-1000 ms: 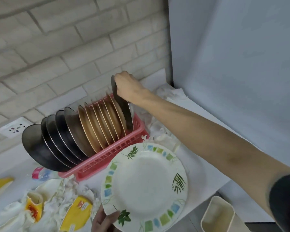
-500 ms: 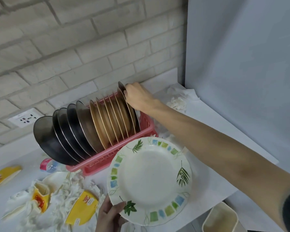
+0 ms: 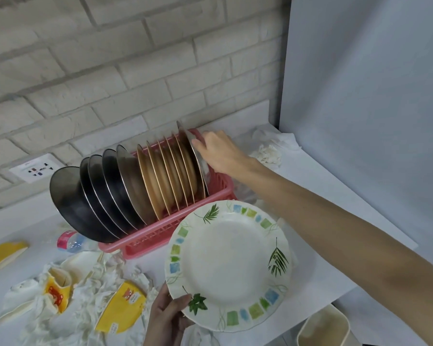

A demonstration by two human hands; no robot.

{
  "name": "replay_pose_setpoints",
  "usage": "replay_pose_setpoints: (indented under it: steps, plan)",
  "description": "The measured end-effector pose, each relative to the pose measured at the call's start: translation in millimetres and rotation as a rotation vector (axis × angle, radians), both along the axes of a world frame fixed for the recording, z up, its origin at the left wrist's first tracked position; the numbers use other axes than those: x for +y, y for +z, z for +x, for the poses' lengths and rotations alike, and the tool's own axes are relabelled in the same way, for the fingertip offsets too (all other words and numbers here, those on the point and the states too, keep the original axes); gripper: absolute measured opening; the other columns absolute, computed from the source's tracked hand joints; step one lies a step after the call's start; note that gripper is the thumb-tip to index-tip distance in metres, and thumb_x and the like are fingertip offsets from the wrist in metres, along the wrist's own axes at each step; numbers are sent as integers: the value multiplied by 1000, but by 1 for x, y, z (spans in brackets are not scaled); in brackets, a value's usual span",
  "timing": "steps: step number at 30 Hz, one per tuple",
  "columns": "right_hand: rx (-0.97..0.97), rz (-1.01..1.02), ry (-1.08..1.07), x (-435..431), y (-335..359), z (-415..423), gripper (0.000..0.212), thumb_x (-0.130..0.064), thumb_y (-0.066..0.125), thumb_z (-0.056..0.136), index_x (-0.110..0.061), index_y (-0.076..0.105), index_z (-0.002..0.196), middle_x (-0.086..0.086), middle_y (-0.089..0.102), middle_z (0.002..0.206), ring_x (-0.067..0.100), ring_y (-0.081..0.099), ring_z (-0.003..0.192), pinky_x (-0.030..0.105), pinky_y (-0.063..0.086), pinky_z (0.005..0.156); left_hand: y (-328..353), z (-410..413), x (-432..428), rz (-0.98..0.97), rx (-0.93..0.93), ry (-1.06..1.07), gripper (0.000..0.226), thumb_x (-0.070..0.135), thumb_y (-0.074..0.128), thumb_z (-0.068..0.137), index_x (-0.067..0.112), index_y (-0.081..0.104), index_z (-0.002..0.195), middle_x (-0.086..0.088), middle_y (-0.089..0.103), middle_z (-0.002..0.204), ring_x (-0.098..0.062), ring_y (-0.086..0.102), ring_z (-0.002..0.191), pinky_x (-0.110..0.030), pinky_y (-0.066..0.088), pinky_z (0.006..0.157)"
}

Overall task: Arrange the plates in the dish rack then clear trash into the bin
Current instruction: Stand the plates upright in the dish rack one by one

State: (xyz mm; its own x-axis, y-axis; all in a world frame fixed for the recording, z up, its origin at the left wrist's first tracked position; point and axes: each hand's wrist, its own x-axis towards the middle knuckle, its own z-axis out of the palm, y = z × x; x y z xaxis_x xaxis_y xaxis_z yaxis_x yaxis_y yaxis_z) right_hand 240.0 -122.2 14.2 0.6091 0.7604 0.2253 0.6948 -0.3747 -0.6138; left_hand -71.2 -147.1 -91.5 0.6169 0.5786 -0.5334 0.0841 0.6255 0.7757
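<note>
White counter against a brick wall, and the pink rack (image 3: 145, 243) under the right hand (image 3: 220, 153) is nearly full, steel and tan plates standing in a row. That hand seems to pinch the rim of the end plate (image 3: 186, 136), though its fingers are partly hidden. Left hand (image 3: 165, 318) grips the leaf-patterned plate (image 3: 228, 265), not yet racked. Trash is untouched — tissues (image 3: 90, 303) and yellow wrappers (image 3: 121, 308) left of it, bin (image 3: 315, 320) to its right. Wrapper print is too blurred to read.

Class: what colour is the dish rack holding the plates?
The dish rack is pink; head view shows it best.
</note>
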Motion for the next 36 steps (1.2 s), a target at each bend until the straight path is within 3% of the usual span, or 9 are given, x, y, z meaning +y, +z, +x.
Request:
replay_pose_setpoints:
  steps: [4,11,15,18,24,27,30,33,36]
  plan:
    - [-35,17,-17,-19,-1,7,34,-33,41,104,-11,49,80,3,50,71,19,50,61,31,36,62,0,2,0,-6,-21,-16,52,-8,56,69,12,67,116,-15,74,97,-30,73,74,-42,60,52]
    - [-107,-24,-46,-36,-10,6,48,-46,45,100,-4,62,115,12,68,87,27,65,76,38,54,74,3,2,1,5,-50,-43,50,-11,53,71,13,67,113,-13,76,92,-28,73,71,-41,59,50]
    - [-67,-7,53,-6,-1,-2,48,-46,42,101,-11,51,133,13,63,109,27,61,101,30,43,77,1,-1,2,9,-36,-58,53,-7,55,68,12,66,116,-16,75,96,-31,73,74,-43,60,53]
    - [42,-54,113,19,-3,-3,47,-40,39,103,-11,43,140,17,56,124,32,54,117,36,43,89,1,-1,3,23,-31,-78,54,-8,55,67,12,65,116,-16,75,95,-33,73,74,-47,60,55]
    - [121,19,138,16,-19,-2,39,-27,34,106,-5,41,138,9,52,93,27,58,90,29,35,73,7,-2,2,4,-60,-69,62,-8,79,49,14,73,107,-17,74,90,-33,72,67,-40,58,47]
    - [112,45,143,11,-23,1,46,-25,32,107,-8,30,149,6,52,85,23,57,83,29,38,71,8,-1,4,5,-72,-73,52,-13,56,67,17,69,108,-16,74,89,-32,71,65,-42,58,46]
    - [129,80,145,8,-24,7,42,-24,31,107,-8,36,146,7,60,84,26,62,83,38,49,77,9,1,5,20,-81,-85,54,-11,57,66,16,68,111,-17,74,91,-33,71,66,-42,58,46]
    - [149,97,113,7,-22,14,39,-23,31,107,-9,41,142,18,66,100,33,64,92,37,49,80,10,2,3,17,-80,-91,69,5,92,38,17,76,105,-19,73,93,-34,71,67,-42,58,46]
    - [176,106,100,3,-23,11,41,-22,31,107,-9,39,145,13,64,91,28,62,82,31,44,72,5,1,2,13,-60,-120,93,8,95,19,16,73,109,-20,73,93,-36,71,68,-43,59,48]
